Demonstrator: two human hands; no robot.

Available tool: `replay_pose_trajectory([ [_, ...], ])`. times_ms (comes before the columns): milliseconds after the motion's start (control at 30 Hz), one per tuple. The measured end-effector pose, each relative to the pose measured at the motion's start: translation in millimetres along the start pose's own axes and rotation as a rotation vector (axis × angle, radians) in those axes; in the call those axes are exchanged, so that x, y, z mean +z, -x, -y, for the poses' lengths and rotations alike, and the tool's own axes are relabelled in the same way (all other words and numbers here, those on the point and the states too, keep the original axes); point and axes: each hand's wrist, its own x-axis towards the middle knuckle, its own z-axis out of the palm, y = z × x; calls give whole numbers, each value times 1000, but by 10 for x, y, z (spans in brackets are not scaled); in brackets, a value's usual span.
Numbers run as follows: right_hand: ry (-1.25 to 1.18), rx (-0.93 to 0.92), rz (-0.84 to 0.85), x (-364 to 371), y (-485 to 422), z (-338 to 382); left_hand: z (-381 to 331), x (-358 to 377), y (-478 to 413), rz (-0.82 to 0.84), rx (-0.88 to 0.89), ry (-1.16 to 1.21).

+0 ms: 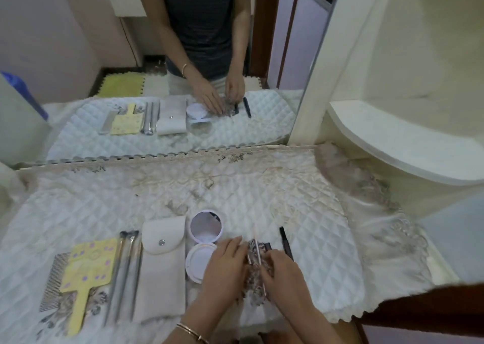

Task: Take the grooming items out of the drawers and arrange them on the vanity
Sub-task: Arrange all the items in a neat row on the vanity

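A: What do I see near the front?
B: My left hand (225, 267) and right hand (284, 273) press a patterned pouch (255, 265); open compact (203, 241) just left; black pencil (286, 243) right.

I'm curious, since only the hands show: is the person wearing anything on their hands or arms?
Both forearms are bare, with no sleeves or gloves in view. The left hand has a thin gold-coloured bangle at the wrist. The right hand shows no jewellery.
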Motion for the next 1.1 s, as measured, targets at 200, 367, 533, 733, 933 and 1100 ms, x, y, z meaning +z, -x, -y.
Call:
replay_pose_trajectory([
  [200,146,-33,119,37,-113,-55,-129,33,-100,30,-63,34],
  [367,153,1,137,75,-129,-43,-104,8,-178,100,-83,36],
  [533,40,-26,113,16,-98,7,26,-235,-96,123,-92,29],
  [733,-96,21,141,155,-89,195,147,-343,69,198,-198,83],
  [933,-119,46,145,176,-102,258,189,-262,113,186,-224,59],
  [1100,-156,-57,223,217,-92,319,279,-163,172,103,-137,-13],
])
